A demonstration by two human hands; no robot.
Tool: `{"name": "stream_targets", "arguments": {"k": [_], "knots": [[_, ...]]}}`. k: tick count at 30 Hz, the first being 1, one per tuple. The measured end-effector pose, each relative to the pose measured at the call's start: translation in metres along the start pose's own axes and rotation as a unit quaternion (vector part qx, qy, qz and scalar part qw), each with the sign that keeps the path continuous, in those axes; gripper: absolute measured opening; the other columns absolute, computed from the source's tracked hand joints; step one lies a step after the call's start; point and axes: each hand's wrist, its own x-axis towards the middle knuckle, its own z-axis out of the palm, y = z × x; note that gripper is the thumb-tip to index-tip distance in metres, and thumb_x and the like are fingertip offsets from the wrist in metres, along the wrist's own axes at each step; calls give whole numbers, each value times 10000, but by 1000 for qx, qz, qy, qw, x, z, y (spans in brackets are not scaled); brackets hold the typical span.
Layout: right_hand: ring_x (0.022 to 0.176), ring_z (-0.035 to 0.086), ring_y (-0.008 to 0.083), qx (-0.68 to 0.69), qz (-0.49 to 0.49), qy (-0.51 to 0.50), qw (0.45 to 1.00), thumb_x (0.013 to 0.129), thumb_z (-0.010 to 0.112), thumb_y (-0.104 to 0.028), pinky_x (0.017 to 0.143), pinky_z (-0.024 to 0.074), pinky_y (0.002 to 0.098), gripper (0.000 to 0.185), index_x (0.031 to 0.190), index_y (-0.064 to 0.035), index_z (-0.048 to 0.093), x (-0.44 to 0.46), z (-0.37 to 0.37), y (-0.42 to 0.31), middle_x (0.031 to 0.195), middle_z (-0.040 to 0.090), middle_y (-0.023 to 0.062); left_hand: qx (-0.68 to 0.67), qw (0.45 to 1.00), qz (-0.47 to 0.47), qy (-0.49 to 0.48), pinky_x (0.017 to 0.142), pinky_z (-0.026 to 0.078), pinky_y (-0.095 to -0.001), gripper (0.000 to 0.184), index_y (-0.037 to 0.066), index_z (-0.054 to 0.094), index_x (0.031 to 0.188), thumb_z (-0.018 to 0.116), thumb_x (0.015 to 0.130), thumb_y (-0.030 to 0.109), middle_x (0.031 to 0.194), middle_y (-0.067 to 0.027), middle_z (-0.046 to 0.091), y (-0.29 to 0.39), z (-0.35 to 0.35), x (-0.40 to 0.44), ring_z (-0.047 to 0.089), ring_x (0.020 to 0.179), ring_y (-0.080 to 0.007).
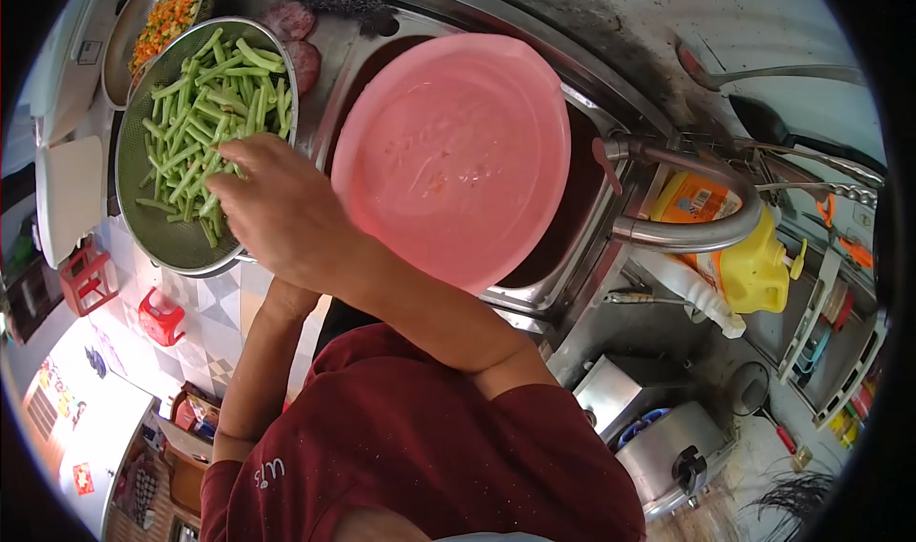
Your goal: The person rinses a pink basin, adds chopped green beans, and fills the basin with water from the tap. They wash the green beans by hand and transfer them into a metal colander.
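Observation:
My right hand [277, 203] is over the near right part of a metal colander [135, 198], its fingertips at the cut green beans [205, 113]. A gap shows between its fingers, and nothing is visibly held. Below it, by the colander's near rim, is my left hand [289, 298]; its fingers are hidden behind my right hand and forearm. To the right, a large pink basin [458, 151] with water and a few small bits in it rests over the metal sink.
A bowl of diced orange and green vegetables [124, 55] stands behind the colander. The curved faucet [706, 235] rises right of the basin, beside a yellow bottle [759, 270]. A metal pot [673, 451] is at the lower right. Red stools [160, 318] stand on the floor.

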Motion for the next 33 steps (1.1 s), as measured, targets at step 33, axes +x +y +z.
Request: {"name": "stream_targets", "arguments": {"k": [33], "knots": [[1121, 451, 301, -312, 428, -418, 738, 810, 434, -101, 971, 343, 370, 280, 1034, -69, 600, -219, -101, 251, 1209, 480, 159, -182, 970, -157, 30, 586, 408, -219, 293, -4, 478, 1003, 575, 825, 207, 825, -38, 538, 53, 2, 21, 500, 710, -92]]}}
